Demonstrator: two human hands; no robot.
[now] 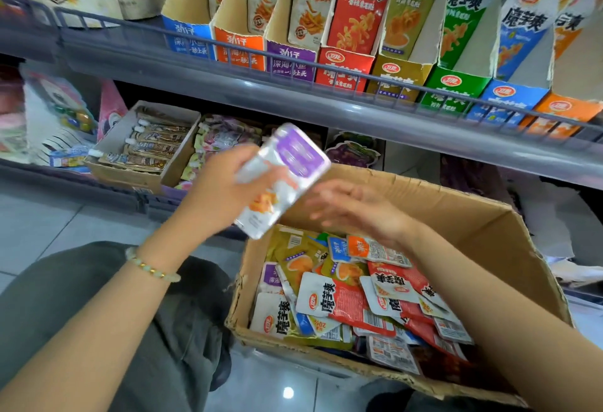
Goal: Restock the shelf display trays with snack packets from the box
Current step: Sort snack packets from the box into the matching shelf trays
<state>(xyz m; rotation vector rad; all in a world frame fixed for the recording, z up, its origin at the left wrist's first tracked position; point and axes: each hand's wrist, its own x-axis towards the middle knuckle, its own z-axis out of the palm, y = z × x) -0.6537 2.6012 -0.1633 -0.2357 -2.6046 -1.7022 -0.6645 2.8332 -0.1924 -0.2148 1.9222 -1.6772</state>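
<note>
Cardboard box, one | eight trays | left hand grasping purple packet (blurred; count unclear) | right hand released

"魔芋爽" on red packet, "劲仔 深海小鱼" on purple tray, "20%" on boxed packet

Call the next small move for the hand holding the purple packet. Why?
Likely raise the left hand to carry the purple packet toward the purple tray on the upper shelf. The colours match, the packet is already out of the box, and the right hand is open.
</note>
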